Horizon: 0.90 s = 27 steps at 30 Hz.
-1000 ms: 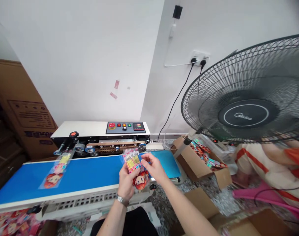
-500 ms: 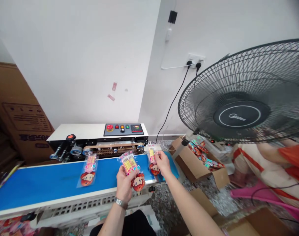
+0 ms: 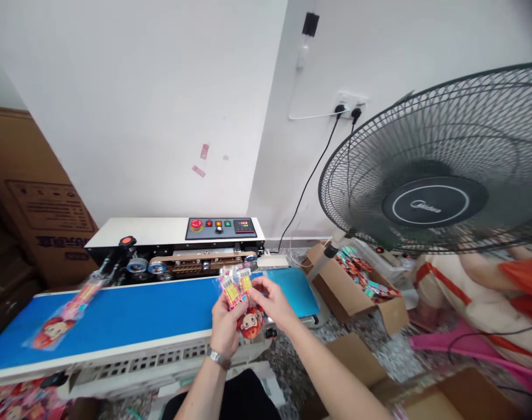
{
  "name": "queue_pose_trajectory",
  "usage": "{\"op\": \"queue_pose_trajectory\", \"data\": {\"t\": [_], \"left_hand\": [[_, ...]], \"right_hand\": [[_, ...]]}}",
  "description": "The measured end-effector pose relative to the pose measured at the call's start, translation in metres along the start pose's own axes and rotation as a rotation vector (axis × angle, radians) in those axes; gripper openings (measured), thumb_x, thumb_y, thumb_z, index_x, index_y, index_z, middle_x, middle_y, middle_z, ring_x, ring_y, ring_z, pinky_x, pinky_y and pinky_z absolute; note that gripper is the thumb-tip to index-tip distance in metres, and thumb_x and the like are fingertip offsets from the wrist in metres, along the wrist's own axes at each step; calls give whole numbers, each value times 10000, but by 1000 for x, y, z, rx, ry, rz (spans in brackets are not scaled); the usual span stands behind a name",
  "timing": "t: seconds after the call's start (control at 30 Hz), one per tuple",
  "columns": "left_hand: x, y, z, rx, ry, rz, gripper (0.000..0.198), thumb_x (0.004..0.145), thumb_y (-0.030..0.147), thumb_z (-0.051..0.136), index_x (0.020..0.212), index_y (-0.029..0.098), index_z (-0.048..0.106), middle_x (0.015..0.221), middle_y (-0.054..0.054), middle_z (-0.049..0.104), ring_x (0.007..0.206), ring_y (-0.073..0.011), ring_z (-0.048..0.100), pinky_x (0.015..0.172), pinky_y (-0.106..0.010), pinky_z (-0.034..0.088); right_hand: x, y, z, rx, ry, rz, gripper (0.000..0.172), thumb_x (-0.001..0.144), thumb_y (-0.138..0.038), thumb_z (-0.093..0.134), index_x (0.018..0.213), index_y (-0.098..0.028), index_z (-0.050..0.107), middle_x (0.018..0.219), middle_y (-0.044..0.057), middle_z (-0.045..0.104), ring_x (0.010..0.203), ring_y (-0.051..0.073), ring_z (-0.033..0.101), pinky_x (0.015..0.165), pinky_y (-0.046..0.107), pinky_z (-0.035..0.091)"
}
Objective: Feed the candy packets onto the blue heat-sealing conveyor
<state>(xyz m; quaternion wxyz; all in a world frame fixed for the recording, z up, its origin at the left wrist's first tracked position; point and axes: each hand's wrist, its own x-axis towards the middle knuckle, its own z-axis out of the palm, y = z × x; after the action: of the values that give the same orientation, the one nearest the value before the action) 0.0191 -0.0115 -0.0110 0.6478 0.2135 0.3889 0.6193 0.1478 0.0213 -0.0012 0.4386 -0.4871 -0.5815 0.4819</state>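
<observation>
Hands closed: my left hand [image 3: 224, 324] grips the candy packets [image 3: 242, 303], my right hand [image 3: 272, 300] pinching them above the blue conveyor belt [image 3: 139, 318].

We see glossy clear plastic packets [image 3: 238, 290] pinched in our left hand [image 3: 224, 324] and right hand [image 3: 272, 300]. Beneath them, the conveyor belt [image 3: 135, 318] looks smooth, matt blue. The sealer's rollers [image 3: 147, 266] at the far left are shiny metal. Matt brown cardboard forms the box [image 3: 357, 300] at right, beside the fan's black wire grille [image 3: 432, 157].
</observation>
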Motion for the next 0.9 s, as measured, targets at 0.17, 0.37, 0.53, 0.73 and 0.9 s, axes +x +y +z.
{"op": "queue_pose_trajectory", "data": {"t": [0.17,0.37,0.53,0.73,0.9], "left_hand": [[0,-1,0,44,44,-22,501,539,228,811,965,158,557,861,-44,691,714,-155,654,661,-269,518],[1,1,-1,153,41,16,453,550,245,803,904,160,533,716,8,652,600,-125,612,583,-241,498],[-2,1,4,159,-17,4,481,553,240,800,949,152,541,792,-24,671,633,-134,616,613,-256,501],[0,3,7,-69,11,-47,355,661,391,723,914,161,626,858,-42,689,721,-138,628,690,-258,490],[1,0,3,126,-8,19,354,642,422,731,861,147,685,865,-62,687,782,-165,615,673,-240,479]], "right_hand": [[10,22,-27,-83,343,53,269,761,-429,523,883,-190,538,769,2,643,669,147,594,617,263,477],[33,48,-49,-324,417,159,232,721,-355,517,845,-172,590,593,-16,580,542,155,540,515,261,411],[48,35,-29,-432,333,132,135,670,-236,582,791,-198,627,616,-3,625,618,171,580,636,290,448],[16,10,-5,-242,135,4,332,797,-394,512,1065,-204,565,939,57,664,838,184,620,718,307,491],[-21,5,5,-65,-102,28,352,756,-403,602,1039,-202,543,855,23,672,742,160,634,671,288,513]]}}
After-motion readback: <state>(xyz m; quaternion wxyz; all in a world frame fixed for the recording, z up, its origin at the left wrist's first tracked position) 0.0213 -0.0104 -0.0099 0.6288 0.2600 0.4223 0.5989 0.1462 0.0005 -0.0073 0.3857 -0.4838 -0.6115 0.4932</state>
